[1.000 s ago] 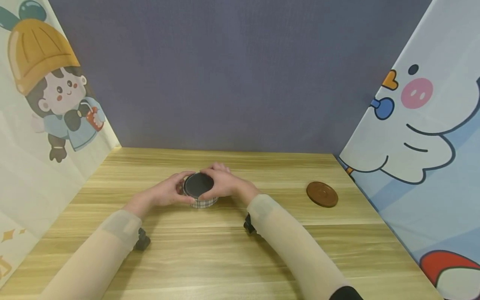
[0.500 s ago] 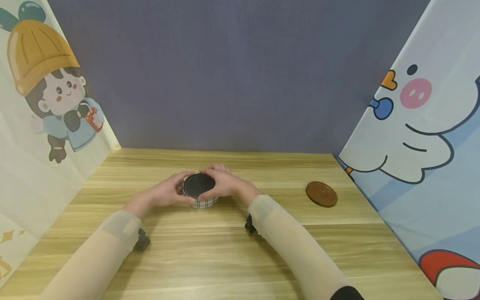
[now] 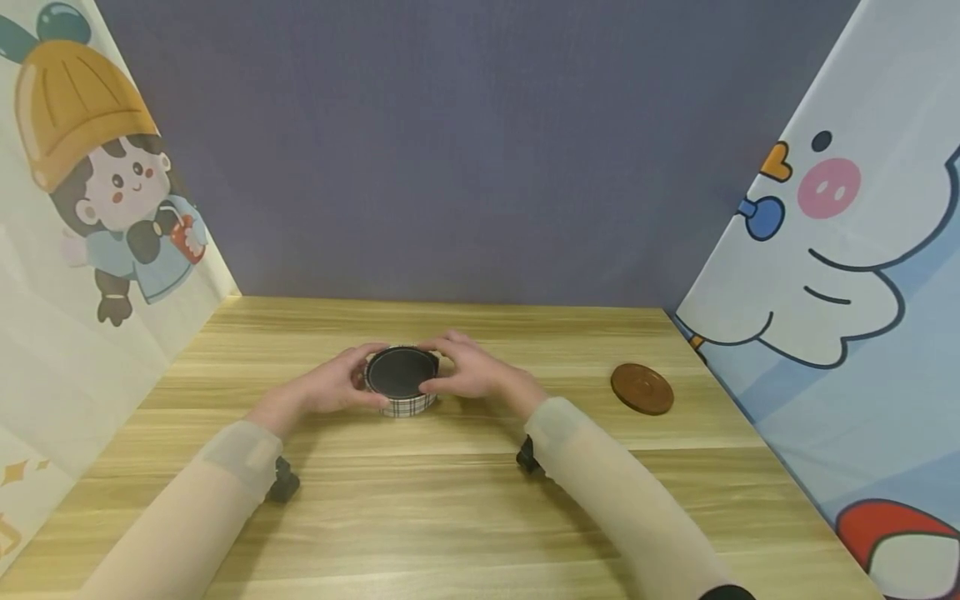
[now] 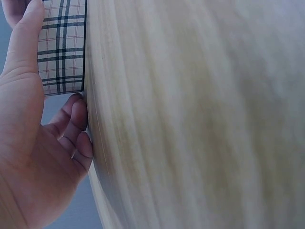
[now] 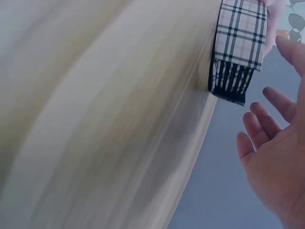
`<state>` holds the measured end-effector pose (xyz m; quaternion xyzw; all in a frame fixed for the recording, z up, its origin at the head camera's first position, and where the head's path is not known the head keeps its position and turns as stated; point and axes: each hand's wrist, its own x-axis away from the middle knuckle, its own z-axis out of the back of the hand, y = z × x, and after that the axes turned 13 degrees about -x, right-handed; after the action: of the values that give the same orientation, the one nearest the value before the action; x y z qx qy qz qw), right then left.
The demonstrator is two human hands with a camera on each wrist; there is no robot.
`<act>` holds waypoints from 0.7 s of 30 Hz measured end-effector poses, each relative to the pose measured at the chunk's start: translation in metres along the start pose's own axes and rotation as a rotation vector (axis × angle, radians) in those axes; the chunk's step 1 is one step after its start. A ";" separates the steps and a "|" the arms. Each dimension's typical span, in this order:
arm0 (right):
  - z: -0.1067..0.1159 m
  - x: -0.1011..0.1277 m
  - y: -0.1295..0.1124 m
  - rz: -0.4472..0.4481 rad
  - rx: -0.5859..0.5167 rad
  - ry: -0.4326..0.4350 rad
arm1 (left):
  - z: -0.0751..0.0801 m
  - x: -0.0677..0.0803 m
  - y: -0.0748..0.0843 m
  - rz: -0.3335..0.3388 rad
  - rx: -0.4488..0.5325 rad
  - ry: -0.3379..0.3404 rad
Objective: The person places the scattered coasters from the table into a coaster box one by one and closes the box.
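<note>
A low round box (image 3: 402,375) with a dark flat top and black-and-white plaid sides stands on the wooden table. My left hand (image 3: 336,383) grips its left side, thumb in front and fingers behind. In the left wrist view the thumb lies along the plaid side (image 4: 61,57), with the smaller fingers curled near the bottom edge. My right hand (image 3: 476,371) is at the box's right side, fingers spread and relaxed. The right wrist view shows this hand (image 5: 279,148) apart from the box (image 5: 240,33), whose side has a black-and-white striped section there.
A brown round disc (image 3: 642,388) with ringed grooves lies at the right of the wooden table (image 3: 420,508). A grey-blue panel (image 3: 450,150) rises along the back. Printed cartoon sheets (image 3: 855,275) flank the table on both sides.
My right hand has loosened from the box and shifted right, uncovering more of the dark top. The left hand and the box have stayed where they were.
</note>
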<state>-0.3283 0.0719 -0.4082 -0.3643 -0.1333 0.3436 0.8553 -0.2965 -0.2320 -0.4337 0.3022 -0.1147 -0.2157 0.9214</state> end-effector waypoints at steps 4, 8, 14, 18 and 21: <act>0.006 0.014 0.004 0.001 0.016 -0.019 | 0.000 0.001 0.003 -0.006 -0.002 0.014; 0.010 0.028 0.008 0.006 0.026 -0.031 | -0.001 0.002 0.004 -0.016 -0.013 0.034; 0.018 0.051 0.017 0.023 0.045 -0.045 | -0.002 0.001 0.001 -0.027 -0.054 0.053; 0.025 0.068 0.024 0.019 0.063 -0.046 | -0.002 0.000 0.000 -0.033 -0.070 0.060; 0.031 0.082 0.030 0.007 0.065 -0.043 | -0.001 0.000 0.000 -0.036 -0.062 0.056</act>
<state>-0.2977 0.1593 -0.4098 -0.3292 -0.1388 0.3586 0.8624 -0.2963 -0.2308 -0.4346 0.2813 -0.0768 -0.2270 0.9292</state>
